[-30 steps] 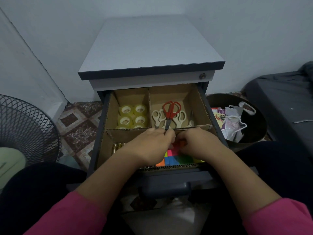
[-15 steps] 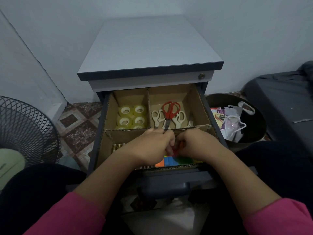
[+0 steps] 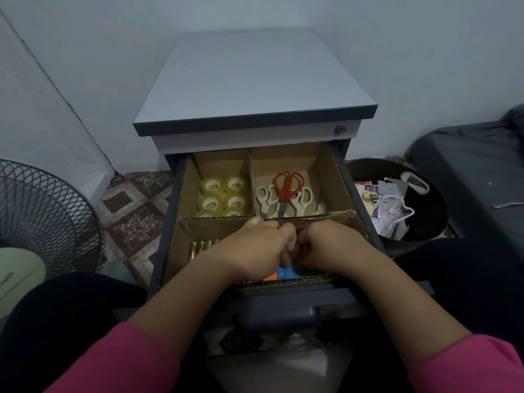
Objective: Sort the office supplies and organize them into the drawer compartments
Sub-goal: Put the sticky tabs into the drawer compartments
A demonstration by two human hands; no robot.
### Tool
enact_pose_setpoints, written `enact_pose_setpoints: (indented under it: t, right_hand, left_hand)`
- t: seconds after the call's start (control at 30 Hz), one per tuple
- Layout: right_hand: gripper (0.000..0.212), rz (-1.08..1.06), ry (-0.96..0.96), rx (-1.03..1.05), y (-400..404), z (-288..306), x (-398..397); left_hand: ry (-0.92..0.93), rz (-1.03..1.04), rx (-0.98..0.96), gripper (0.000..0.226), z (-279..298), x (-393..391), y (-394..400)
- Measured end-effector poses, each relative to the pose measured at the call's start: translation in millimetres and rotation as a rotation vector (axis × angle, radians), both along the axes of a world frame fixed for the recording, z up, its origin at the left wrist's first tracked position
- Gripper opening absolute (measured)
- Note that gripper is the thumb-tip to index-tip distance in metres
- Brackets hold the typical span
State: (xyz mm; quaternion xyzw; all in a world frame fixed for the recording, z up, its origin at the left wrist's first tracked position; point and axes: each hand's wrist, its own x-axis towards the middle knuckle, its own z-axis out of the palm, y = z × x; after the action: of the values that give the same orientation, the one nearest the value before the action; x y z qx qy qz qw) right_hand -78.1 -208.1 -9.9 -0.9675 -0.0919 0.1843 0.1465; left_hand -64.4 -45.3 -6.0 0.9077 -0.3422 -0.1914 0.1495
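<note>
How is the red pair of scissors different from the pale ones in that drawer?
The red scissors have bright red handles; the pale scissors have cream handles. There is one red pair, but several pale pairs. The red scissors lie on top, while the pale scissors lie under and beside them. Both kinds share the back right compartment of the drawer, handles pointing toward the back.

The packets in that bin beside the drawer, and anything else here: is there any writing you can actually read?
Nothing reads clearly.
Purple packet in the bin: white lettering, too small and blurred to read.
Yellow packet beside it: a printed design, no legible words.
Tape rolls, scissors, cabinet lock: no visible text.
</note>
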Motion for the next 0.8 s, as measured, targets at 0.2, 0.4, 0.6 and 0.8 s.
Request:
enact_pose_setpoints:
  t: [0.2, 0.4, 0.6, 0.8]
  right_hand:
    - [0.012, 0.019, -0.037, 0.064, -3.3, 0.3, -1.3]
    - [0.008, 0.020, 0.030, 0.220, -6.6, 8.2, -3.5]
    - [0.012, 0.062, 0.217, 0.437, -9.6, 24.0, -13.8]
    - [0.029, 0.167, 0.341, 0.406, -6.9, 31.7, -20.3]
  left_hand:
    - [0.188, 0.114, -0.137, 0.037, 14.9, -1.9, 6.7]
    - [0.074, 0.080, -0.178, 0.036, 31.9, -6.1, 20.8]
    - [0.245, 0.167, -0.046, 0.003, 48.0, -9.4, 38.9]
    - [0.447, 0.116, 0.198, 0.042, 51.2, -13.6, 43.9]
